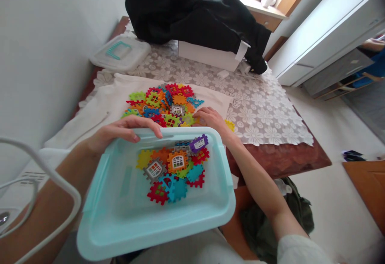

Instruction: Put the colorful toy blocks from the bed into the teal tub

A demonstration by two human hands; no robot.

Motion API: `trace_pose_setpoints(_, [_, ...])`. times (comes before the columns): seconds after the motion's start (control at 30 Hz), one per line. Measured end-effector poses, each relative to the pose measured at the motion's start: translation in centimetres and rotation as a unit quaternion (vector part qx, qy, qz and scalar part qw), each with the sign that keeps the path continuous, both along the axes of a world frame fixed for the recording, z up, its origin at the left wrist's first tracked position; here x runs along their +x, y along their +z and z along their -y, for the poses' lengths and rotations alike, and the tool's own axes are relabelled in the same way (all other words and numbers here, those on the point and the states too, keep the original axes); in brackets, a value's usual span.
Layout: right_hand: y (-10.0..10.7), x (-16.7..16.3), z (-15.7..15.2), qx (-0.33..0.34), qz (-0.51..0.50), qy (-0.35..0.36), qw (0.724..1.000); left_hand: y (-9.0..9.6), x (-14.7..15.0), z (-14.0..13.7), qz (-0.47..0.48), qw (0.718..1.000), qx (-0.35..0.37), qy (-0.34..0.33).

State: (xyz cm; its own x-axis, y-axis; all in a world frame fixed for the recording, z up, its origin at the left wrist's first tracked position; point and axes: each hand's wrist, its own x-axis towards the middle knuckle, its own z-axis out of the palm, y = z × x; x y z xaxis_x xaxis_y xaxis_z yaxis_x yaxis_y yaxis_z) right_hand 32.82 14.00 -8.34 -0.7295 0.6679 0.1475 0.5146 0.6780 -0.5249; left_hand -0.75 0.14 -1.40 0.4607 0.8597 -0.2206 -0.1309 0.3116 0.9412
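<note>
A pale turquoise tub (pixel 153 240) of loose toothed pieces (pixel 179 188) sits nearest the wearer, its far rim clamped in the grip of the left hand (pixel 128 129). Just beyond, the right hand (pixel 212 119) reaches to the edge of a bright pile (pixel 179 99) on a white cloth (pixel 215 95) covering part of the bench (pixel 285 164); whether its grip is together or apart cannot be told. Good handling calls for a steady tub, rim close by, right fingers low.
</note>
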Motion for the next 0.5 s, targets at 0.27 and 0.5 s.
trace_pose_setpoints(0.27, [-0.6,0.1,-1.1,-0.051,-0.143,-0.068,0.986,0.1,0.4,0.0,0.020,0.999,-0.031,-0.002])
trace_pose_setpoints(0.5, [1.7,-0.4,-0.1,-0.247,-0.434,-0.066,0.864,0.1,0.2,0.1,-0.012,0.998,-0.061,0.006])
